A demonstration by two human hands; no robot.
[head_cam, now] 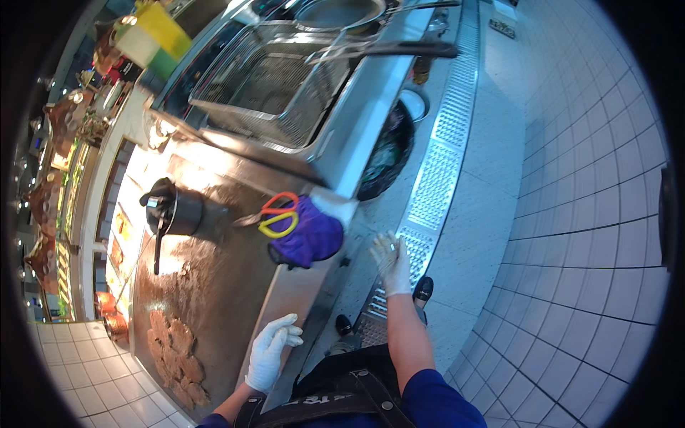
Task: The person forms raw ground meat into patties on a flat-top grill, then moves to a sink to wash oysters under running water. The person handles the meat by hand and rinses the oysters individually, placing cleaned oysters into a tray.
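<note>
My left hand (pixel 270 350), in a white glove, hovers by the steel front edge of a flat griddle (pixel 230 289), fingers apart and holding nothing. My right hand (pixel 392 262), also gloved, is stretched out over the floor drain, fingers spread and holding nothing. On the griddle's front corner lies a purple cloth (pixel 313 235), and scissors (pixel 281 215) with one red and one yellow handle rest on it. Behind them a black pot (pixel 184 212) with a dark handle stands on the griddle. Several browned patties or meat pieces (pixel 174 356) lie touching at its lower left part.
Wire fryer baskets (pixel 267 91) with black handles sit in a steel fryer ahead, a pan (pixel 340 13) beyond them. Below the counter is a black-lined bin (pixel 388 155). A perforated metal drain cover (pixel 433 182) runs along the floor; a tiled wall (pixel 583 224) rises at the right.
</note>
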